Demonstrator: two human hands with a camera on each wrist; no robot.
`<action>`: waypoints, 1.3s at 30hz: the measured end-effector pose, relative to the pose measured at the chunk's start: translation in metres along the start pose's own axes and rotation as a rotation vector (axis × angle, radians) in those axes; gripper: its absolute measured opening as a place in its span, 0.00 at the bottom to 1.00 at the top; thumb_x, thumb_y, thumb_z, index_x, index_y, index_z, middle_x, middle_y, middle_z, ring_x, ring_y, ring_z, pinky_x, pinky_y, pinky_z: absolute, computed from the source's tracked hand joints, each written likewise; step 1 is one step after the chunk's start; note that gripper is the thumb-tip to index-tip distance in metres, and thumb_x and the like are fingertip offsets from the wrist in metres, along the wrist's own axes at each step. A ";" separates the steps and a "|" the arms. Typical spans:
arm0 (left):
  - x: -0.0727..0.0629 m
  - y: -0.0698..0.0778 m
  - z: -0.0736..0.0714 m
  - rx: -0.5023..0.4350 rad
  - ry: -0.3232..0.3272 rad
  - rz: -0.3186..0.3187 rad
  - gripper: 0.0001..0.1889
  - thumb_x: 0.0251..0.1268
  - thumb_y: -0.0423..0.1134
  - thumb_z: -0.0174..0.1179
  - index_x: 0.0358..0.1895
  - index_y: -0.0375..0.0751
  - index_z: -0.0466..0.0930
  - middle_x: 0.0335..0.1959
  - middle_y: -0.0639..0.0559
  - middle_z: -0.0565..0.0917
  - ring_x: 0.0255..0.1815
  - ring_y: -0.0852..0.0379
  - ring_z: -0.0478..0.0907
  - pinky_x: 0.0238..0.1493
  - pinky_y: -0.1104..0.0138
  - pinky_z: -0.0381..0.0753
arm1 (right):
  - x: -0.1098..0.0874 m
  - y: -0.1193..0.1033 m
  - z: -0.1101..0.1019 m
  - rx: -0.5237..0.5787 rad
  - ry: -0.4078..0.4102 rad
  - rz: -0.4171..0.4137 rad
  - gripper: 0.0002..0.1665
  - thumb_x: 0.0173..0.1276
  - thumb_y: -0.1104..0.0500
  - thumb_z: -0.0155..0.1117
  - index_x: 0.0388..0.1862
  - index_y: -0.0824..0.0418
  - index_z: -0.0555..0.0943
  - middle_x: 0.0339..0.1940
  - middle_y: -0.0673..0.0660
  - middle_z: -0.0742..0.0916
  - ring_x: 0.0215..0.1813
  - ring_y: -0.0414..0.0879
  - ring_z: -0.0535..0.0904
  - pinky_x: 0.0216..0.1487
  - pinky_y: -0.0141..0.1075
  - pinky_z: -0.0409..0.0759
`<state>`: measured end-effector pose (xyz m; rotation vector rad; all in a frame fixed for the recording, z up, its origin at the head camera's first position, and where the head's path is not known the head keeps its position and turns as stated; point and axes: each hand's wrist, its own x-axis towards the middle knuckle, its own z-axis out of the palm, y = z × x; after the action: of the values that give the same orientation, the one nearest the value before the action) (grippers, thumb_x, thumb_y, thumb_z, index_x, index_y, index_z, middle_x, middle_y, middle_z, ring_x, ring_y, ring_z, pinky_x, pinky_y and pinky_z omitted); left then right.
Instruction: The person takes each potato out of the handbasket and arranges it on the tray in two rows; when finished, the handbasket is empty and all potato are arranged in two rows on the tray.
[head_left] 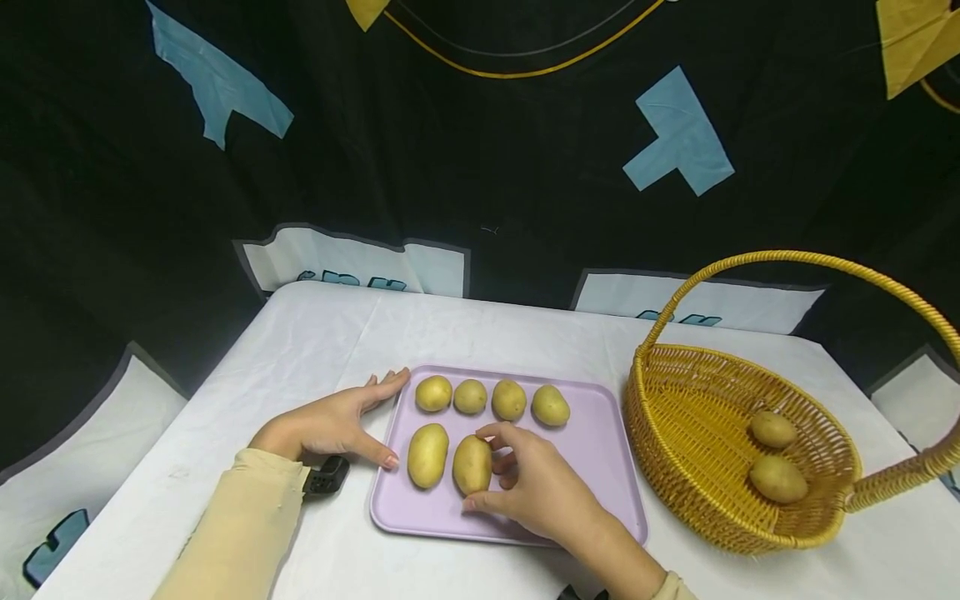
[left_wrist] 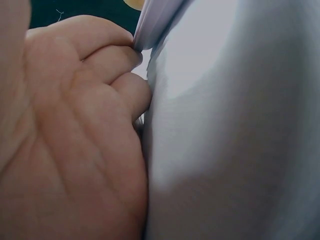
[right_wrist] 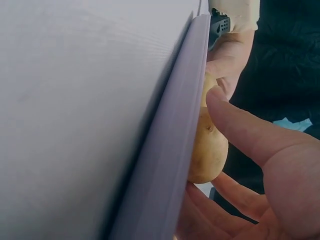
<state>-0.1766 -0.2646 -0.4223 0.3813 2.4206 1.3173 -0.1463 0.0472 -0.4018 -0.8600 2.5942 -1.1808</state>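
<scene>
A lilac tray lies on the white-covered table with a row of several potatoes along its far side, one of them a round potato. In front of that row lie a long potato and, to its right, another potato. My right hand holds this second one from the right, thumb at its near end and fingers curled at its far side; the right wrist view shows the potato between thumb and fingers. Spread along the tray's left edge, my left hand touches the rim with thumb and fingertips.
To the right of the tray stands a yellow wicker basket with a tall arched handle. Two potatoes, one of them the nearer potato, lie inside it. A black cloth with taped shapes hangs behind the table.
</scene>
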 end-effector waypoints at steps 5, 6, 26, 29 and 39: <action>0.000 0.000 0.000 -0.010 0.005 0.002 0.65 0.39 0.45 0.84 0.82 0.44 0.49 0.82 0.43 0.44 0.80 0.38 0.27 0.75 0.41 0.26 | 0.000 0.000 -0.002 -0.022 0.001 0.004 0.44 0.46 0.52 0.87 0.62 0.60 0.77 0.47 0.51 0.85 0.39 0.43 0.83 0.39 0.33 0.82; 0.000 0.000 0.000 -0.017 0.005 0.003 0.65 0.39 0.44 0.84 0.82 0.43 0.49 0.82 0.42 0.44 0.80 0.38 0.27 0.75 0.41 0.26 | 0.000 0.000 -0.002 -0.027 0.000 0.006 0.44 0.46 0.52 0.87 0.62 0.60 0.77 0.48 0.51 0.84 0.39 0.43 0.83 0.39 0.32 0.82; 0.000 -0.002 0.002 -0.041 0.004 0.011 0.65 0.39 0.43 0.84 0.82 0.43 0.49 0.82 0.41 0.43 0.80 0.38 0.26 0.74 0.41 0.25 | 0.002 0.005 0.002 -0.026 -0.018 -0.033 0.40 0.50 0.55 0.84 0.62 0.61 0.79 0.48 0.53 0.87 0.41 0.40 0.84 0.44 0.34 0.84; 0.000 -0.001 0.001 -0.032 0.003 0.007 0.65 0.38 0.43 0.84 0.82 0.43 0.49 0.82 0.41 0.43 0.80 0.38 0.26 0.74 0.41 0.25 | 0.001 0.004 0.001 -0.021 -0.030 -0.028 0.43 0.49 0.52 0.85 0.63 0.61 0.78 0.50 0.52 0.87 0.42 0.40 0.84 0.44 0.34 0.84; 0.001 -0.001 0.000 -0.011 0.002 0.021 0.65 0.39 0.44 0.84 0.82 0.42 0.49 0.82 0.42 0.44 0.80 0.38 0.27 0.75 0.41 0.26 | 0.003 0.006 -0.010 -0.066 -0.091 -0.023 0.51 0.45 0.48 0.86 0.68 0.60 0.75 0.51 0.49 0.84 0.45 0.43 0.82 0.48 0.38 0.83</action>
<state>-0.1774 -0.2647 -0.4238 0.4036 2.4168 1.3396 -0.1549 0.0552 -0.3986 -0.9362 2.5690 -1.0414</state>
